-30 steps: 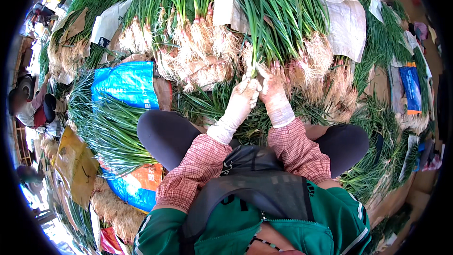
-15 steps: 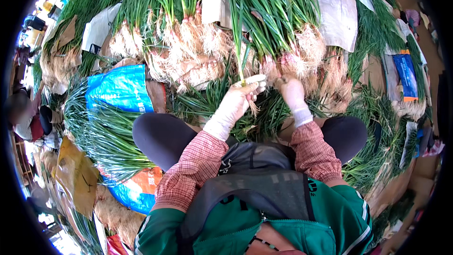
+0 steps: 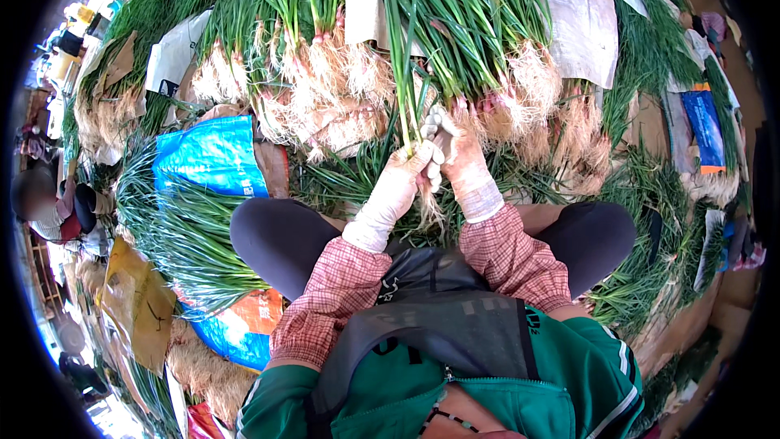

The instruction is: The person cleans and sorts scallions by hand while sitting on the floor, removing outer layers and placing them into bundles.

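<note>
My left hand (image 3: 406,169), in a pale glove with a white wrist wrap, is closed around a few spring onions (image 3: 405,118). Their green stalks rise away from me, and the whitish roots (image 3: 430,205) hang below the fingers. Right up against it, my right hand (image 3: 459,154), gloved too, has its fingers curled at the lower stalks; the fingertips partly hide what they pinch. Just beyond both hands lies a big heap of spring onions (image 3: 463,24), with reddish bulbs and tangled roots toward me.
More root-on bunches (image 3: 325,65) lie to the left of the heap. Trimmed-looking green stalks (image 3: 207,232) rest by my left knee, between blue sheets (image 3: 213,150). Loose greens (image 3: 642,228) spread at right. A pale sheet (image 3: 581,20) lies at the far right. Another person (image 3: 49,207) sits at far left.
My right hand has moved left from the heap's roots to meet my left hand. More stalks now show in the left hand, which has shifted slightly left and nearer.
</note>
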`<state>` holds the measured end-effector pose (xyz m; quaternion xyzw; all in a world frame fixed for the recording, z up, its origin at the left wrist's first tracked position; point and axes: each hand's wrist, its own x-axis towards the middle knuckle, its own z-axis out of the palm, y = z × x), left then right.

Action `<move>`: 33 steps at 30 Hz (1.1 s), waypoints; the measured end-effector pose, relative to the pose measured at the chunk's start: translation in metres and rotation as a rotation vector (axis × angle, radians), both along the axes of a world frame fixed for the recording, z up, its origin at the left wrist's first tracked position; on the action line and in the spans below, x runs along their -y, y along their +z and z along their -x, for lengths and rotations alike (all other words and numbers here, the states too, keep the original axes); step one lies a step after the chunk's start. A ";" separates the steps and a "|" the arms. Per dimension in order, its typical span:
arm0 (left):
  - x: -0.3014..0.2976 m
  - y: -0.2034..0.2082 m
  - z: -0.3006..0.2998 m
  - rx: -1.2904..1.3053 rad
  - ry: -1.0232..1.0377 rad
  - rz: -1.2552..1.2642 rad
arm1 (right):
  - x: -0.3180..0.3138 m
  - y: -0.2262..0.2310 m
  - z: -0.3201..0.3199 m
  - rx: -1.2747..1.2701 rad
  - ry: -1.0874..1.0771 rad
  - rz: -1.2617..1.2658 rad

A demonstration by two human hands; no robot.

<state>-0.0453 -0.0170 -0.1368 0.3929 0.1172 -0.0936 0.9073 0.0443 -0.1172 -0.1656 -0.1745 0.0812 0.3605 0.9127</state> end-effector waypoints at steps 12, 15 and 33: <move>-0.004 -0.007 0.003 -0.024 0.114 -0.129 | 0.003 -0.012 0.000 0.265 0.035 0.317; -0.002 -0.006 0.004 -0.040 0.103 -0.087 | -0.009 0.033 0.013 0.861 0.056 0.759; -0.016 -0.009 -0.038 -0.230 0.196 -0.414 | 0.012 0.035 0.002 1.581 0.346 1.768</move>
